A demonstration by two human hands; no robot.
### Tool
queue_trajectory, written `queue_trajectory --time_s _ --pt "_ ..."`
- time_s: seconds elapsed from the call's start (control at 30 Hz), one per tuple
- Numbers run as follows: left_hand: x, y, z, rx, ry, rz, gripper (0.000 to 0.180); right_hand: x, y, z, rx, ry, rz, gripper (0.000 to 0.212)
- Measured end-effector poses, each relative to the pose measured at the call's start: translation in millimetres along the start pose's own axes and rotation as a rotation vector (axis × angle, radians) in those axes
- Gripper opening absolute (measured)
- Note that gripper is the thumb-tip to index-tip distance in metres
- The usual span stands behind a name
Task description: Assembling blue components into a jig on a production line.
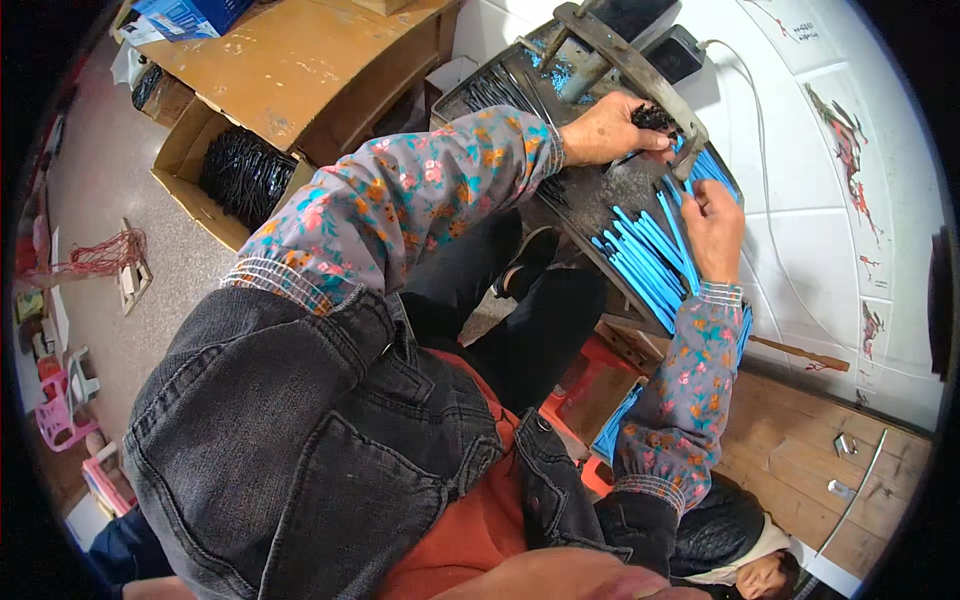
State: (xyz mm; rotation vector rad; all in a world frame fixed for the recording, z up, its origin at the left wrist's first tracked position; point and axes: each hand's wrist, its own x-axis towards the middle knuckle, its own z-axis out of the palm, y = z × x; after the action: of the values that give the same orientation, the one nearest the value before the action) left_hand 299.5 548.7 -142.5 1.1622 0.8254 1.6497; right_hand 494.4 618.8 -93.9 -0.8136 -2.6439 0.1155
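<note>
My left hand (600, 130) is closed around a clump of small black pieces (652, 118), beside the arm of a worn metal hand press (640, 58). Just below it, my right hand (715, 232) has its fingers pinched at the upper end of a slim blue stick (678, 225); part of the stick lies behind the fingers. A row of blue sticks (640, 268), some with dark tips, lies on the dark work surface (600, 195) left of my right hand. More blue sticks (712, 172) show beyond the fingers. What the fingertips meet at the press is too small to tell.
Thin black rods (500, 90) and blue bits (560, 75) lie on the surface's far part. To the left, a cardboard box (180, 160) of black strands stands beside a brown table (290, 70). A white cable (762, 130) hangs along the tiled wall. Another person (725, 535) is at lower right.
</note>
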Motion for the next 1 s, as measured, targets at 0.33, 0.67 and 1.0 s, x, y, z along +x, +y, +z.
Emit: queue_trajectory --time_s 0.33,0.67,1.0 --pt "3.7 -0.3 -1.1 -0.016 0.035 -0.031 0.009 13.1 -14.7 0.3 0.767 0.018 0.289 0.006" --pt "-0.1 -2.7 -2.3 0.015 0.076 -0.019 0.013 13.4 16.9 -26.1 0.568 -0.088 0.237 0.009" --pt "-3.0 8.1 -0.6 0.014 0.004 -0.112 0.02 102.3 -8.5 -30.4 0.373 0.413 -0.058 0.018"
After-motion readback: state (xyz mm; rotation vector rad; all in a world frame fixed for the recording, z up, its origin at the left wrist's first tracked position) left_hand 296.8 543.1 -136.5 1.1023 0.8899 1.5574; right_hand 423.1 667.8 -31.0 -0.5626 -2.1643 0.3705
